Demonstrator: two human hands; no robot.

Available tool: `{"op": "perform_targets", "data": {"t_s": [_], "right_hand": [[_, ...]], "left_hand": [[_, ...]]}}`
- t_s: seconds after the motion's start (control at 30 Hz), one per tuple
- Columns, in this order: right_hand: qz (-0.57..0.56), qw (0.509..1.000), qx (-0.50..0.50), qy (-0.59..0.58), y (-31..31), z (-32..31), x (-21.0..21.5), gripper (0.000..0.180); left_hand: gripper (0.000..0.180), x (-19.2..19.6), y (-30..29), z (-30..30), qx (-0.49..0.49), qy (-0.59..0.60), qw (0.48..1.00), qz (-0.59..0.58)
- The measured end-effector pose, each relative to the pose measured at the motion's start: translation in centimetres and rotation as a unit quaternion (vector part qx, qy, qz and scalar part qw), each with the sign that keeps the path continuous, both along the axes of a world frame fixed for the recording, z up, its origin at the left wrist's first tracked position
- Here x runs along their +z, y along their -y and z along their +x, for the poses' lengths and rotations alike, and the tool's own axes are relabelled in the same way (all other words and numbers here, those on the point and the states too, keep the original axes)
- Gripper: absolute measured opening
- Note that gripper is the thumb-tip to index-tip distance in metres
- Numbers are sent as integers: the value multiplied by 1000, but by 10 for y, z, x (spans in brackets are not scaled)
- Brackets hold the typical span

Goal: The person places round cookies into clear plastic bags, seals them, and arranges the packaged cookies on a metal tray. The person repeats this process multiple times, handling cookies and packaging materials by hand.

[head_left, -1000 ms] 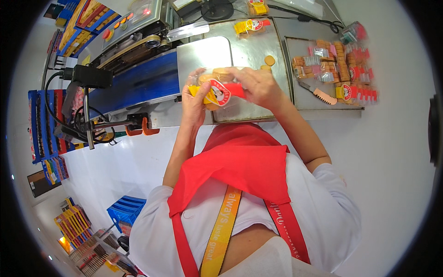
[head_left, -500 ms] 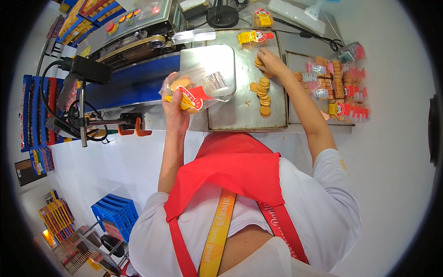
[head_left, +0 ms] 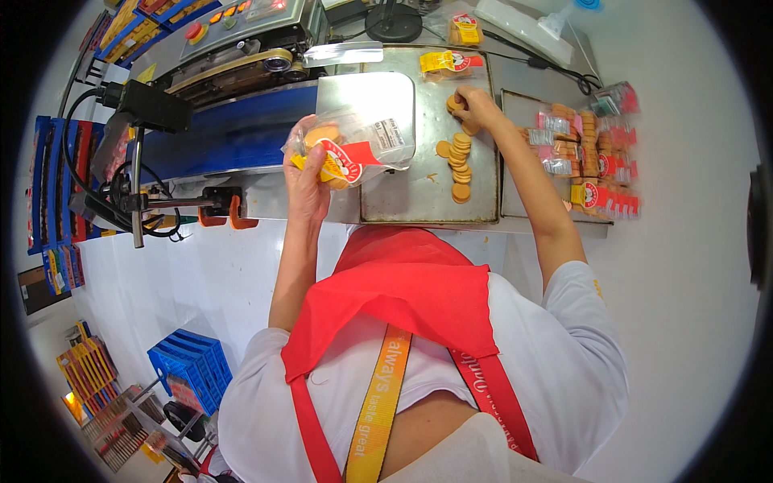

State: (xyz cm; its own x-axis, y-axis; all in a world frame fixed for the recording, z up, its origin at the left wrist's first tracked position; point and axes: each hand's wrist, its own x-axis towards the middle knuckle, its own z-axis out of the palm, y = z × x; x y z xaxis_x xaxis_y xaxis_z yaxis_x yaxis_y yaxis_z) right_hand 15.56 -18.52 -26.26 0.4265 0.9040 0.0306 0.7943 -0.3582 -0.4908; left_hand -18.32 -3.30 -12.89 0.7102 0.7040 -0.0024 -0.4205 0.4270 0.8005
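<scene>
Our left hand [head_left: 307, 173] grips a clear cookie bag [head_left: 346, 149] above the desk [head_left: 266, 266]; our right hand [head_left: 477, 106] pinches round cookies [head_left: 459, 157] on the far steel tray [head_left: 419, 201].

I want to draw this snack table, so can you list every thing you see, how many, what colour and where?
Clear snack bag: one, red and yellow label, in left hand.
Round biscuits: a row, too many to count, golden, on the tray.
Metal tray: one, silver, middle.
Filled packets: a pile, red-trimmed, right.
Sealing machine: one, grey with a blue belt, upper left.
Crate: one, blue, lower left.
Apron: one, red.
Left hand: holds the bag.
Right hand: on the biscuits.
</scene>
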Motion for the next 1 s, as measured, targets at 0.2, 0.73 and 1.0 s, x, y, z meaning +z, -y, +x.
{"op": "perform_targets", "data": {"t_s": [0.2,0.73,1.0], "right_hand": [[62,991,-121,-15,16,-5,18,29],[256,731,-215,-595,41,9,13,18],[157,908,-199,-333,43,21,-11,20]], "left_hand": [[46,1,0,4,-10,0,1000,20],[45,0,4,9,-29,9,999,25],[49,1,5,10,-44,-7,998,52]]}}
